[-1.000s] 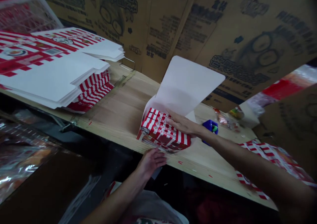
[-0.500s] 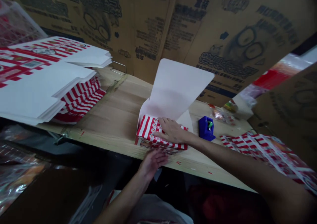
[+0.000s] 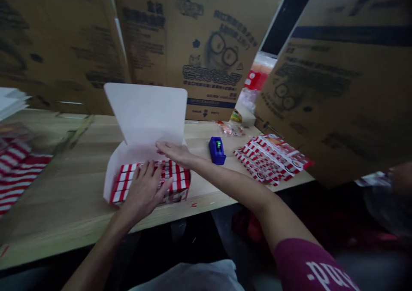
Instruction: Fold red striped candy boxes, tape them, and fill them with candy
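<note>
A red-and-white striped box [image 3: 177, 183] lies on the wooden table [image 3: 64, 196] in front of me, its white lid flap [image 3: 146, 110] standing up at the back. It is filled with small striped packets. My left hand [image 3: 144, 192] rests flat on the packets with its fingers spread. My right hand [image 3: 174, 151] lies open at the box's back right corner, fingers stretched toward the lid flap's base.
A small blue tape dispenser [image 3: 216, 150] stands right of the box. Beyond it lies a pile of striped packets [image 3: 272, 158]. Flat striped cartons [image 3: 16, 166] sit blurred at the far left. Brown printed cardboard boxes [image 3: 206, 46] wall in the back and right.
My view has swung to the right. My left hand came up from the table's front edge onto the packets in the box. My right hand shifted to the box's back corner.
</note>
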`<action>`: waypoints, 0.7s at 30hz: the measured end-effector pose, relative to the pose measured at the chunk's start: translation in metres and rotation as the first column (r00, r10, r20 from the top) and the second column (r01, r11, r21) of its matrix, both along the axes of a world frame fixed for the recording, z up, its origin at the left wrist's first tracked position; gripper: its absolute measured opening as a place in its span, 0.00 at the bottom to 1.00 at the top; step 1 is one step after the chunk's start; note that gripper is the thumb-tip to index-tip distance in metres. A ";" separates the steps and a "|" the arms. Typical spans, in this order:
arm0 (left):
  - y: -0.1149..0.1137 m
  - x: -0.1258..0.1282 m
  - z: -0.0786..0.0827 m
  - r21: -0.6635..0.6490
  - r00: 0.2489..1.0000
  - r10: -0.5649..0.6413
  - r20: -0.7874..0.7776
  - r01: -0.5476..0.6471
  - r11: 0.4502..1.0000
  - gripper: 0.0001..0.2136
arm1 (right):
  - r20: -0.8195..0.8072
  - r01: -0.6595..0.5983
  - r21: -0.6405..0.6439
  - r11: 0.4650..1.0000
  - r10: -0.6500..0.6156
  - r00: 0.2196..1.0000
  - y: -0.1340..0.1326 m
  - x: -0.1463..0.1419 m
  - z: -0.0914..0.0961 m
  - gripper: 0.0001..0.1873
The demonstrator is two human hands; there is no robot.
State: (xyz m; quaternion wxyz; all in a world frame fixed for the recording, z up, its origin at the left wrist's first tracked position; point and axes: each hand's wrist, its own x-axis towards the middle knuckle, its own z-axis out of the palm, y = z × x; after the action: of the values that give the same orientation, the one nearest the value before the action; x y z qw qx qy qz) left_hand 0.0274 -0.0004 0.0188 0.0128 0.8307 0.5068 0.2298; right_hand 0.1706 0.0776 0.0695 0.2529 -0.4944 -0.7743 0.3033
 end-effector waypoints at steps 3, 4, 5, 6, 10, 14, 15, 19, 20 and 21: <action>0.005 -0.003 -0.011 0.071 0.987 0.005 -0.158 0.007 0.997 0.28 | -0.188 0.066 0.084 0.994 -0.049 0.981 -0.029 0.046 0.010 0.26; 0.006 -0.006 -0.011 0.083 0.984 0.010 -0.179 0.005 0.997 0.27 | -0.271 0.127 0.143 0.982 -0.085 0.959 -0.044 0.071 0.012 0.26; 0.007 -0.008 -0.009 0.081 0.981 0.009 -0.191 0.006 0.997 0.26 | -0.349 0.240 0.194 0.951 -0.162 0.923 -0.061 0.101 0.014 0.25; 0.008 -0.010 -0.006 0.068 0.980 0.008 -0.197 0.006 0.998 0.25 | -0.422 0.422 0.231 0.877 -0.300 0.855 -0.080 0.135 0.013 0.24; 0.009 0.000 0.021 0.065 0.991 0.038 -0.132 -0.030 0.997 0.26 | -0.602 0.942 0.218 0.256 -0.724 0.337 -0.148 0.277 -0.004 0.28; -0.012 0.066 0.063 0.103 0.974 -0.105 0.202 0.085 0.991 0.26 | -0.587 0.951 -0.308 0.006 -0.788 -0.185 -0.178 0.369 -0.024 0.28; -0.017 0.093 0.070 0.033 0.932 -0.166 0.323 0.165 0.986 0.24 | -0.529 0.883 -0.468 0.041 -0.813 -0.243 -0.178 0.379 -0.026 0.26; -0.005 0.224 0.064 -0.281 0.691 -0.219 0.689 0.533 0.798 0.23 | -0.344 0.695 -0.710 0.108 -0.915 -0.210 -0.164 0.396 -0.023 0.21; 0.008 0.256 0.055 -0.330 0.644 -0.168 0.746 0.577 0.747 0.24 | -0.315 0.694 -0.711 0.111 -0.933 -0.173 -0.162 0.399 -0.022 0.20; 0.022 0.285 0.044 -0.401 0.604 -0.059 0.795 0.595 0.697 0.25 | -0.285 0.688 -0.717 0.115 -0.949 -0.138 -0.160 0.402 -0.021 0.19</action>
State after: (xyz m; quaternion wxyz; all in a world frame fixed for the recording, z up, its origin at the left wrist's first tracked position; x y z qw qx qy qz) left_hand 0.3128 0.0213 0.0633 0.5372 0.6936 0.3291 0.3493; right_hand 0.5730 -0.0820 0.0489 0.5779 -0.7356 -0.0236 0.3526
